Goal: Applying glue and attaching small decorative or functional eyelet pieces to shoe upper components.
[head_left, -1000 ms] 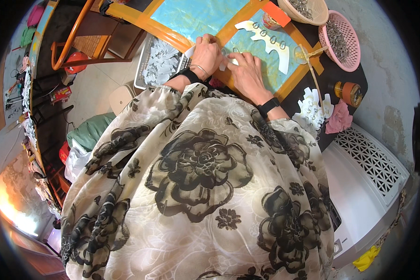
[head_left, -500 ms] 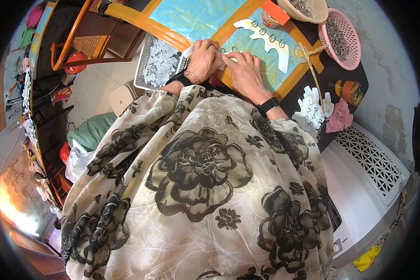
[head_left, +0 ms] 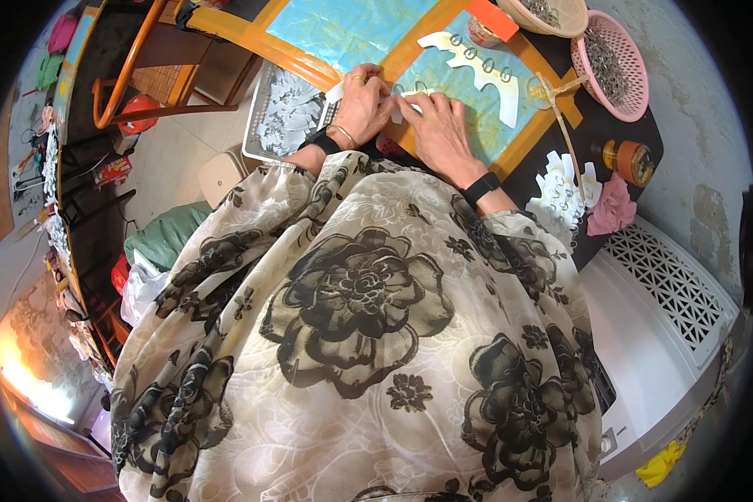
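My left hand (head_left: 363, 107), a ring on one finger and a bracelet at the wrist, is curled closed over a white scalloped strip (head_left: 335, 93) near the table's front edge. Close to its right, my right hand (head_left: 437, 131) presses bent fingers onto the same strip. Metal rings (head_left: 419, 85) show just beyond my right fingertips. My fingers hide most of the strip. Farther right lies a second white scalloped strip (head_left: 505, 94) with several metal rings along it, on the blue sheet (head_left: 456, 99) bordered with brown tape.
A white basket (head_left: 250, 134) of loose pieces stands left. At right are a pink basket (head_left: 636, 94) and a beige basket (head_left: 565, 29) of metal rings, a stick (head_left: 568, 142), an amber jar (head_left: 632, 163), piled white strips (head_left: 556, 188), pink cloth (head_left: 612, 205) and a white appliance (head_left: 644, 335).
My fingers have shifted only slightly over the strip, and both hands keep to the same place. The view has moved very little.
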A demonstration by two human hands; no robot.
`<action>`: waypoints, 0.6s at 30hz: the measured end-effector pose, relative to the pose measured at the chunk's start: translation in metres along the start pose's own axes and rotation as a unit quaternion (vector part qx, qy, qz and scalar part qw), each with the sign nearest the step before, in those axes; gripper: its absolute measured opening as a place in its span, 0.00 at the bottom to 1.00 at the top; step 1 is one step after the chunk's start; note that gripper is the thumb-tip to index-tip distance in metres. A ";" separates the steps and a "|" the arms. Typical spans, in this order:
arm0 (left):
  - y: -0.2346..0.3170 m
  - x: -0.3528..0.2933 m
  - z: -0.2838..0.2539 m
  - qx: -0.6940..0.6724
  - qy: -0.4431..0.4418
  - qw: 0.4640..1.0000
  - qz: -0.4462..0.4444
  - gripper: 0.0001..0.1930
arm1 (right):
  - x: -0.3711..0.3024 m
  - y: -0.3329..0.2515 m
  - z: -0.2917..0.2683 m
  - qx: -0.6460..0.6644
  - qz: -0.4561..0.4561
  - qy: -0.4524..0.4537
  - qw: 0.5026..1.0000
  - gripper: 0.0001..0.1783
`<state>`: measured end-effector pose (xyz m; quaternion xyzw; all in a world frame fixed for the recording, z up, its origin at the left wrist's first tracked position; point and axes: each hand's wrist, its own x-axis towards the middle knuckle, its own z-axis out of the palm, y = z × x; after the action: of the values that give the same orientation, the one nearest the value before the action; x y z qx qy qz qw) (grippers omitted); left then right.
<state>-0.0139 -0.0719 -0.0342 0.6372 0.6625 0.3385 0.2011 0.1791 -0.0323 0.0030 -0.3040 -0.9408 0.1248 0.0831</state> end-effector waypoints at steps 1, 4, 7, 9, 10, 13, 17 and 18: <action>0.001 0.000 0.000 0.005 0.000 1.000 -0.006 0.09 | 0.000 0.000 0.001 0.003 -0.001 0.004 1.000 0.30; -0.001 0.001 0.003 0.021 0.003 1.000 0.008 0.08 | 0.000 0.000 0.003 -0.007 -0.007 0.017 1.000 0.28; -0.003 0.004 0.007 0.036 0.021 0.999 0.004 0.08 | 0.000 -0.001 0.000 -0.011 -0.004 0.014 1.000 0.29; -0.003 0.003 0.010 0.043 0.031 0.998 0.014 0.08 | 0.000 -0.004 0.001 -0.006 -0.005 0.017 1.000 0.29; -0.002 0.003 0.011 0.051 0.040 0.998 0.025 0.08 | 0.000 -0.005 0.002 -0.002 -0.004 0.022 1.000 0.29; 0.003 0.004 0.014 0.057 0.055 0.997 0.017 0.09 | 0.002 -0.009 0.005 -0.017 0.000 0.018 1.000 0.29; 0.010 0.006 0.013 0.059 0.054 0.997 0.007 0.10 | 0.003 -0.009 0.006 -0.014 0.002 0.017 1.000 0.28; 0.011 0.006 0.014 0.060 0.059 0.996 0.006 0.10 | 0.002 -0.011 0.006 -0.014 0.002 0.023 1.000 0.27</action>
<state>0.0032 -0.0639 -0.0356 0.6309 0.6887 0.3363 0.1205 0.1702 -0.0403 0.0008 -0.3101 -0.9396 0.1042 0.1005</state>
